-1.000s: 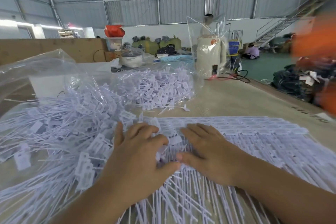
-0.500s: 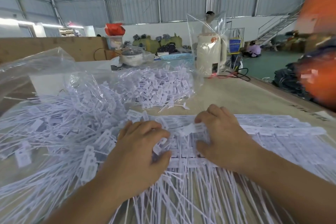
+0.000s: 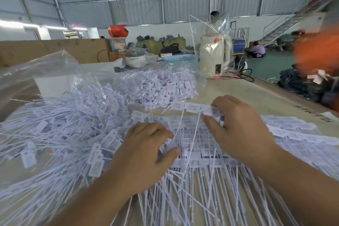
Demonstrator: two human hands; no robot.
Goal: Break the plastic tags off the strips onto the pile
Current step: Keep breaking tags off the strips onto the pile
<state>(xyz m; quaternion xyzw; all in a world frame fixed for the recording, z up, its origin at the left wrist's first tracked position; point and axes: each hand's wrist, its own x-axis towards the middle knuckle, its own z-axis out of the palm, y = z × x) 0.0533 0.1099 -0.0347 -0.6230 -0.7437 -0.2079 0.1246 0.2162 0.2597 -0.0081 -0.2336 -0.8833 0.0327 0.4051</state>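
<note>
Head view: a step of snapping tags loose is judged to be under way, with one short strip lifted off the sheets.
Right hand: its fingers and thumb are curled and pinched on the right end of the lifted strip; the strip is held just above the stack, its free end reaching away to the left of the grip.
Left hand: its fingers are curled down onto the near-left part of the stack of strips, and a few tags seem to be pinched under the fingertips, though the contact is partly hidden.
Tails: two thin tails hang from the lifted strip, down and toward the left hand, so the tags on it are judged not yet fully freed.
Pile: the loose tags lie heaped to the left of both grips, touching the stack's left edge; more are held in a clear bag beyond the pile.
Table: bare top is seen beyond the right-hand grip.
How it is best done: the stack should be kept pinned by the left hand while the strip is twisted sharply by the right, close to the joint, so that each tag breaks cleanly.
Release: freed tags are best swept leftward from the grip onto the pile, not dropped back on the stack.
Risk: tails may be tangled with those below and drag other strips up.
</note>
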